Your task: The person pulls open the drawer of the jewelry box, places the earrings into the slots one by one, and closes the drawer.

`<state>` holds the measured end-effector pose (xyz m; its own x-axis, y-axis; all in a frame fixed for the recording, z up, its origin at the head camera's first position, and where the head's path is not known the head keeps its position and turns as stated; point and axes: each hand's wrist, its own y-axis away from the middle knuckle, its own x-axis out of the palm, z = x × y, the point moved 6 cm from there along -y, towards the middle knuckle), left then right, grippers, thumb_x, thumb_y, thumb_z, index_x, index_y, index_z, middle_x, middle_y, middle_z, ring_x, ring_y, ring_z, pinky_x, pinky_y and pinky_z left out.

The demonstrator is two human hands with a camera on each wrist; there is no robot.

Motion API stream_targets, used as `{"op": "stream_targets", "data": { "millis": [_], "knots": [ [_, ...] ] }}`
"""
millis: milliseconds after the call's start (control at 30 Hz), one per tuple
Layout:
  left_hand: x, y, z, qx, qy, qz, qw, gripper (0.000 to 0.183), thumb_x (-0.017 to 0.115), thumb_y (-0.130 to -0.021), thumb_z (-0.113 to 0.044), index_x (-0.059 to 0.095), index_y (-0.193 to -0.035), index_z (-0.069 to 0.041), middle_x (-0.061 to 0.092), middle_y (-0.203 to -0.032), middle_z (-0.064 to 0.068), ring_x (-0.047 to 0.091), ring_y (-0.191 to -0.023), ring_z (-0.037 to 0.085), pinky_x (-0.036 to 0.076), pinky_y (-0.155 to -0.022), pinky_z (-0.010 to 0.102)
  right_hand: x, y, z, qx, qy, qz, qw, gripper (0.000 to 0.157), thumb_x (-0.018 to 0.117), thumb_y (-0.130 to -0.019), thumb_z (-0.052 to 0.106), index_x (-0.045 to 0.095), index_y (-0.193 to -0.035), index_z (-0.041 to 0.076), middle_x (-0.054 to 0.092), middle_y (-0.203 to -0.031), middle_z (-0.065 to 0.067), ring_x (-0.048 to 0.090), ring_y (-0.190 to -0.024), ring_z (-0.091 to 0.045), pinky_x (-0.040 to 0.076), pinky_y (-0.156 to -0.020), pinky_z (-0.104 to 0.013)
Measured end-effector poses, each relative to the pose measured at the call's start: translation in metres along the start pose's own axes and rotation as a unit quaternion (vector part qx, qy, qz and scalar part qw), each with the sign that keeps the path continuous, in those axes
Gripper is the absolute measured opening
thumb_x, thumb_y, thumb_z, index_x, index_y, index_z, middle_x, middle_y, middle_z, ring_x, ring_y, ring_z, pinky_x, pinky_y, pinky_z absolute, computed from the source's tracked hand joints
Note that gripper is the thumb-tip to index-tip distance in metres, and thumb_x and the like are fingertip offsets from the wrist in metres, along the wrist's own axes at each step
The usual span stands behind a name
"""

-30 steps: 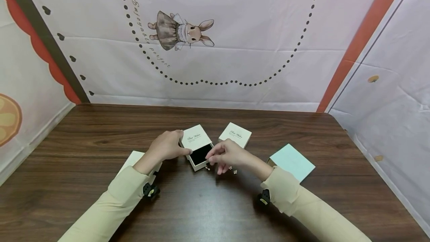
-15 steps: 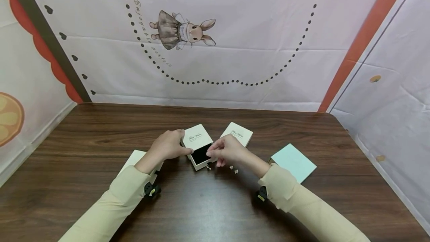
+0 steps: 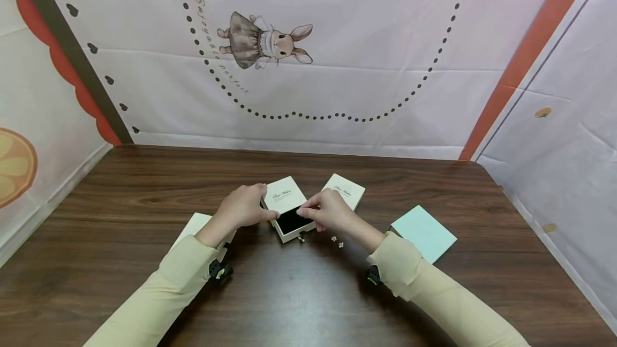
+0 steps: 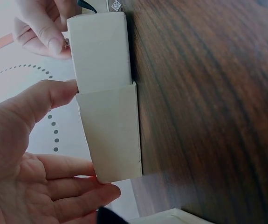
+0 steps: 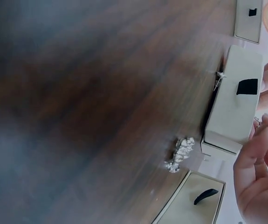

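My left hand (image 3: 242, 208) grips a cream drawer-style jewellery box (image 3: 281, 190), its thumb at one side and fingers at the other. The drawer (image 3: 286, 237) is pulled partway out and shows a black lining. Over that lining, my right hand (image 3: 333, 212) pinches a small shiny piece of jewellery (image 5: 258, 122) between thumb and fingertips; most of it is hidden. Another small sparkling piece (image 3: 301, 238) lies on the table against the drawer's front, beside a black pull tab (image 5: 247, 87). Two flower-shaped pieces (image 3: 340, 244) lie nearer my right wrist.
A second cream box (image 3: 353, 188) stands just right of the held one, partly behind my right hand. Another pale box (image 3: 195, 224) sits under my left forearm. A mint-green box (image 3: 424, 233) is at the right on the brown wooden table (image 3: 289, 304). Printed cloth hangs behind.
My right hand has moved up from the drawer's front edge to over the black lining, still pinching. My left hand keeps its grip on the box. The head view has shifted slightly.
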<state>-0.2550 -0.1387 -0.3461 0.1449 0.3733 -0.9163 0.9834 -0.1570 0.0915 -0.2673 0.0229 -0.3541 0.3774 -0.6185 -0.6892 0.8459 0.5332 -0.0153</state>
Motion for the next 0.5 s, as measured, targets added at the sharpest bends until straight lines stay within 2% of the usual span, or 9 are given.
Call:
{"op": "stream_targets", "data": {
  "millis": [133,267,400,500],
  "knots": [
    [-0.0003,-0.0002,-0.0006,0.001,-0.005,-0.001,1.0,0.045,0.072,-0.071,-0.038,0.059,-0.101,-0.006,0.052,-0.067,0.002,0.043,-0.057,0.015,0.033,-0.049,0.026,-0.0007,-0.0003,0.0065,-0.044,0.042,-0.019,0.998,0.015,0.065,-0.082,0.016,0.073,-0.085,0.004,0.058,-0.048,-0.004,0.041,-0.031,-0.001,0.036,-0.039,-0.02],
    [-0.0009,-0.0002,-0.0009,0.003,-0.01,-0.002,0.9999,0.045,0.072,-0.071,-0.038,0.059,-0.099,-0.006,0.051,-0.066,0.002,0.043,-0.057,0.015,0.033,-0.049,0.027,-0.0013,0.0,0.0107,-0.077,0.06,-0.031,0.995,0.013,0.066,-0.082,0.013,0.073,-0.086,0.003,0.067,-0.064,-0.008,0.039,-0.03,0.0,0.037,-0.037,-0.02],
    [-0.0008,-0.0001,-0.0007,0.002,-0.009,-0.002,0.9999,0.042,0.072,-0.071,-0.038,0.058,-0.097,-0.007,0.052,-0.067,0.002,0.043,-0.057,0.015,0.033,-0.05,0.027,-0.0001,-0.0008,0.0082,-0.07,0.042,-0.018,0.996,0.014,0.066,-0.082,0.012,0.072,-0.09,0.003,0.07,-0.073,-0.007,0.04,-0.031,0.0,0.038,-0.037,-0.02],
    [-0.0001,-0.0003,-0.0003,0.001,-0.011,-0.002,0.9999,0.041,0.072,-0.071,-0.039,0.058,-0.094,-0.008,0.052,-0.067,0.001,0.044,-0.058,0.016,0.033,-0.05,0.027,0.0015,-0.0022,0.002,-0.037,0.006,0.001,0.999,0.014,0.065,-0.082,0.012,0.072,-0.091,0.005,0.068,-0.069,-0.007,0.04,-0.032,-0.002,0.037,-0.038,-0.02]
  ]
}}
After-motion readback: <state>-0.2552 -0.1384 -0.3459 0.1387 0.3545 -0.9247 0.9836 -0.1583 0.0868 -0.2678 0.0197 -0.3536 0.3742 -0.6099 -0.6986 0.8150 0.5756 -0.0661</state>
